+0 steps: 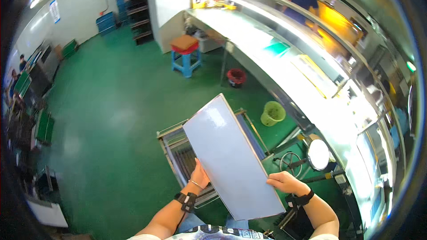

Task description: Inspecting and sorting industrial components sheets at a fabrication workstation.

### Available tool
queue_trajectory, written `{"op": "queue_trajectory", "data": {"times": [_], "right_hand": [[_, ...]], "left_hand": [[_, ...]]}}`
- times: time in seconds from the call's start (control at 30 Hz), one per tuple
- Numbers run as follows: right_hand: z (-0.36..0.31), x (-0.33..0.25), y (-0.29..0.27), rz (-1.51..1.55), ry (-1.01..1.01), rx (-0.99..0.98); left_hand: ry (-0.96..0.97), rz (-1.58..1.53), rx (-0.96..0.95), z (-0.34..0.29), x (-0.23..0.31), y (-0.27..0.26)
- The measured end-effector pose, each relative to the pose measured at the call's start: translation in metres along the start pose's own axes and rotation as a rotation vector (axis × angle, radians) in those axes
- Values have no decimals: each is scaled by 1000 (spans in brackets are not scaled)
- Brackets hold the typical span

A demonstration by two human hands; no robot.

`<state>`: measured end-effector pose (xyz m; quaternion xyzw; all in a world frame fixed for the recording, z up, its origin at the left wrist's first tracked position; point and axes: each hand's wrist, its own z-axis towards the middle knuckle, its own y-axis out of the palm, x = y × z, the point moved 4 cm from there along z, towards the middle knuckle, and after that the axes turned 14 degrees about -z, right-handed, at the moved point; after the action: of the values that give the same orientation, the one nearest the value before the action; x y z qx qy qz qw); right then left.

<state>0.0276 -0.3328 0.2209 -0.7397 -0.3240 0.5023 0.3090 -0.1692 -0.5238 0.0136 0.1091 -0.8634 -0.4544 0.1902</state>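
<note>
I hold up a large rectangular pale grey-blue panel [229, 160] with a thin light-brown rim, tilted over a metal-framed rack [173, 155]. My left hand [200, 175] is closed on the panel's left long edge, its fingers partly hidden. On the opposite edge, my right hand [284, 182] pinches the rim, thumb on top. The panel's face is glossy and reflects a light near its far end. Beneath it, the rack shows several dark slats, and much of it is covered by the panel. Both wrists wear black strapped devices.
A long lit workbench [253, 35] runs along the right, with a person [302, 0] behind it. Near it stand a blue stool [187, 60], a red-lined bin [236, 78], a yellow-green basket [272, 113] and a handwheel [290, 163]. A dark shelf rack [138, 15] stands far back.
</note>
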Motion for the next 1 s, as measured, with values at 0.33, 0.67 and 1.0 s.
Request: {"op": "queue_trajectory", "data": {"times": [0.33, 0.67, 1.0], "right_hand": [[-215, 289, -31, 281, 601, 757], [-258, 388, -83, 860, 477, 841], [-235, 465, -218, 1323, 318, 743]], "left_hand": [[-22, 52, -248, 42, -257, 213], [-237, 152, -295, 139, -356, 322], [-174, 251, -110, 295, -371, 451]]}}
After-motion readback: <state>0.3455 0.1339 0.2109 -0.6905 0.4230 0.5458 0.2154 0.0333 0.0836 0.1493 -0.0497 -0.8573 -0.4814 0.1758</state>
